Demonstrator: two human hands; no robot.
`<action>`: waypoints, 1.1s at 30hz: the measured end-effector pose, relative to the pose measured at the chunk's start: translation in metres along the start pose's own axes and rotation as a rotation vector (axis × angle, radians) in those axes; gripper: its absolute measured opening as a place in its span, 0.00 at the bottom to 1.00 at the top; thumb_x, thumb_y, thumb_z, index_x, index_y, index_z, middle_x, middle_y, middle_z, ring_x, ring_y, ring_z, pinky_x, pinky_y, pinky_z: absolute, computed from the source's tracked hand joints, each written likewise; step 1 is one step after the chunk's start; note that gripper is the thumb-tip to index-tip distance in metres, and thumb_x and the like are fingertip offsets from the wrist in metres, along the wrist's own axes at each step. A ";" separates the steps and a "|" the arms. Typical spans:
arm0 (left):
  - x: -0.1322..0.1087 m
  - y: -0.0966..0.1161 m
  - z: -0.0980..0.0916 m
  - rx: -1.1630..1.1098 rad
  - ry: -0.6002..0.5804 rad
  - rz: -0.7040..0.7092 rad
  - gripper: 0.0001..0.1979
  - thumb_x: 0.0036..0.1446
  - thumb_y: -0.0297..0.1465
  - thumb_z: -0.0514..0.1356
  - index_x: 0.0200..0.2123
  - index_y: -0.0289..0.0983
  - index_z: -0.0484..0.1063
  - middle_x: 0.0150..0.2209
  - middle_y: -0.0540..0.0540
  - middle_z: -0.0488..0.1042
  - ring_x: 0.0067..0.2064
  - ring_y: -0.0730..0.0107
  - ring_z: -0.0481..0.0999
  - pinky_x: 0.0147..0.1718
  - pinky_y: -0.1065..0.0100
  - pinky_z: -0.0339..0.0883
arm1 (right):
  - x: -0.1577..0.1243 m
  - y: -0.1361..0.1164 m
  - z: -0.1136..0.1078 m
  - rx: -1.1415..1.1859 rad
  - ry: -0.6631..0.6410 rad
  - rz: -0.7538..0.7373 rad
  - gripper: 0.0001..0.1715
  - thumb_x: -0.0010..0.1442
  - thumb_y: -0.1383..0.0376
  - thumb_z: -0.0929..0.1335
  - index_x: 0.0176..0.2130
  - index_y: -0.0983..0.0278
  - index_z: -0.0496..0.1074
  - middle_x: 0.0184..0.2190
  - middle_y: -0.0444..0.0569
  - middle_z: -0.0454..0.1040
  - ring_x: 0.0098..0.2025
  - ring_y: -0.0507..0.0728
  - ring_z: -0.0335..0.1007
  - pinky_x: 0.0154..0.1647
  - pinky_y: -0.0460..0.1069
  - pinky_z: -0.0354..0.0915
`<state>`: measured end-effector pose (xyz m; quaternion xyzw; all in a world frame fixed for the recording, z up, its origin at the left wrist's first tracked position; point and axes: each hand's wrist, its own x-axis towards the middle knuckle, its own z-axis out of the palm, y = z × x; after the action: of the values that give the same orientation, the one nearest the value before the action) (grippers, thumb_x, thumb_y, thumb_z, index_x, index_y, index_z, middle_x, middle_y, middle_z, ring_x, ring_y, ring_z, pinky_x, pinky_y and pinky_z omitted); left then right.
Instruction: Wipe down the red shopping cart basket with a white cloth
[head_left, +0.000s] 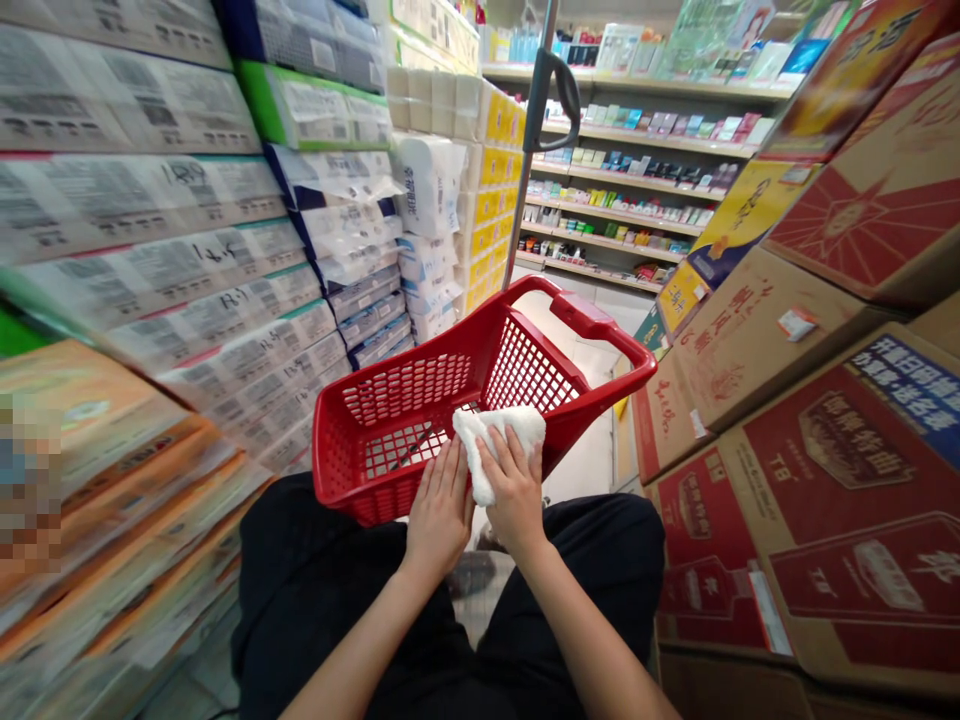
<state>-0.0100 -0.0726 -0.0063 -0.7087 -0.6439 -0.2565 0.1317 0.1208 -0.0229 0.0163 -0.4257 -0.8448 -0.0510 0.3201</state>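
Observation:
A red plastic shopping basket (341,485) with lattice walls stands tilted across my view, just beyond my knees. Its raised handle (581,315) points away to the upper right. My right hand (514,490) presses a folded white cloth (529,425) against the basket's near side, fingers spread over the fabric. Left of it, my left hand (441,505) rests on the near wall with its fingers straight and lying flat, close to the cloth's edge. The part of the basket beneath the cloth and both palms is hidden.
Stacked paper packs (150,190) rise on the left, with orange packages (135,480) lower down. Red and brown cartons (847,440) crowd the right. Behind the basket, a grey pole with a handle (559,100) stands before shelves of small goods (637,170).

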 end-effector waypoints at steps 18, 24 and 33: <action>0.002 0.001 0.000 0.038 -0.009 -0.008 0.34 0.66 0.30 0.48 0.70 0.32 0.36 0.69 0.38 0.51 0.70 0.57 0.50 0.65 0.54 0.51 | 0.015 0.024 0.006 -0.062 -0.048 -0.279 0.32 0.65 0.72 0.58 0.66 0.68 0.56 0.67 0.52 0.58 0.70 0.57 0.48 0.69 0.54 0.50; 0.003 0.001 -0.001 0.073 -0.011 0.000 0.35 0.67 0.33 0.49 0.70 0.31 0.36 0.70 0.38 0.50 0.70 0.58 0.50 0.65 0.55 0.51 | 0.023 0.052 -0.016 -0.091 -0.082 -0.314 0.30 0.65 0.72 0.58 0.65 0.67 0.59 0.66 0.52 0.61 0.68 0.58 0.53 0.68 0.55 0.50; 0.004 0.002 -0.001 0.079 -0.009 0.000 0.35 0.67 0.35 0.49 0.70 0.31 0.35 0.70 0.39 0.48 0.70 0.57 0.49 0.66 0.55 0.50 | 0.037 0.123 -0.074 -0.141 0.010 -0.111 0.34 0.63 0.70 0.58 0.67 0.64 0.56 0.65 0.54 0.62 0.69 0.61 0.52 0.69 0.61 0.48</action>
<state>-0.0084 -0.0701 -0.0030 -0.7041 -0.6541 -0.2276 0.1567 0.2344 0.0540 0.0732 -0.3995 -0.8599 -0.1301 0.2900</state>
